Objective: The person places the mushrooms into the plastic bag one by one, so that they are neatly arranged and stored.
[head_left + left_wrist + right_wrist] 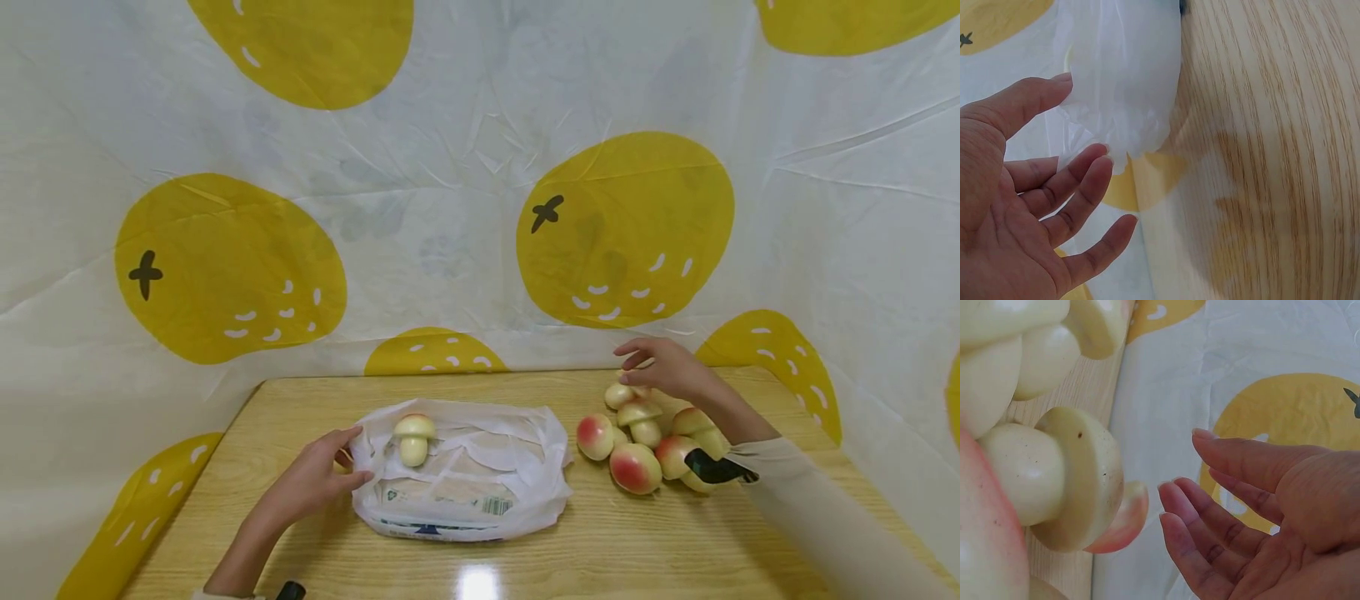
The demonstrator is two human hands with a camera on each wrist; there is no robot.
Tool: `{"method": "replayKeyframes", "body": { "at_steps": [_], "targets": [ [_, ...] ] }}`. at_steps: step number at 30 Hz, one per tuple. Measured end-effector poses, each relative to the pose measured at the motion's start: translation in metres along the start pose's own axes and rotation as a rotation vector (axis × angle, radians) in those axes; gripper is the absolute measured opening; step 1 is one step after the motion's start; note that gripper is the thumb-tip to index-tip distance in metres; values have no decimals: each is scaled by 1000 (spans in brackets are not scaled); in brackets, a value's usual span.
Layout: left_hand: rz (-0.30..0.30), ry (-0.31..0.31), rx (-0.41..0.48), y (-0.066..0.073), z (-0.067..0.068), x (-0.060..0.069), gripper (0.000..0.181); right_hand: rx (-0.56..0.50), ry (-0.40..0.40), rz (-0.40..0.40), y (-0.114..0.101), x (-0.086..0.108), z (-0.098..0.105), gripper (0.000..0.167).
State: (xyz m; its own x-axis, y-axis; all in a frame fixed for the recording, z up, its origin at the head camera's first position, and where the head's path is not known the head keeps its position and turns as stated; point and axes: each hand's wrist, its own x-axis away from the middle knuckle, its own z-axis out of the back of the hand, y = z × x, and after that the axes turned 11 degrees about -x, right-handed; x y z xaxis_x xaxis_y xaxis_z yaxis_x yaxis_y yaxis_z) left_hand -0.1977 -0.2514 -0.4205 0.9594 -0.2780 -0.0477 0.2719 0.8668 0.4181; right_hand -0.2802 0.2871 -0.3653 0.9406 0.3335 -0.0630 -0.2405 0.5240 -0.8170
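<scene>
A white plastic bag (555, 475) lies on the table with its mouth open, and one toy mushroom (413, 439) rests upright in its left part. The left hand (318, 473) is at the bag's left edge, fingers loosely bent; in the left wrist view the fingertips of this hand (1047, 187) touch or nearly touch the bag (1122, 69). Over the back of a pile of red-and-cream mushrooms (635, 468) hovers the right hand (667, 368). In the right wrist view that hand (1254, 512) is empty, its fingers apart from the nearest mushroom (1079, 478).
The pile stands on the wooden table (300, 400) to the right of the bag. A white cloth (450, 208) printed with yellow fruit hangs behind the table and along both sides. Dark bands show at both wrists.
</scene>
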Motion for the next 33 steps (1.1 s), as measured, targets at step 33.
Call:
{"method": "replayKeyframes", "body": {
  "at_steps": [33],
  "targets": [
    [9, -12, -13, 2, 0, 0, 74, 148, 31, -75, 18, -11, -4, 41]
  ]
}}
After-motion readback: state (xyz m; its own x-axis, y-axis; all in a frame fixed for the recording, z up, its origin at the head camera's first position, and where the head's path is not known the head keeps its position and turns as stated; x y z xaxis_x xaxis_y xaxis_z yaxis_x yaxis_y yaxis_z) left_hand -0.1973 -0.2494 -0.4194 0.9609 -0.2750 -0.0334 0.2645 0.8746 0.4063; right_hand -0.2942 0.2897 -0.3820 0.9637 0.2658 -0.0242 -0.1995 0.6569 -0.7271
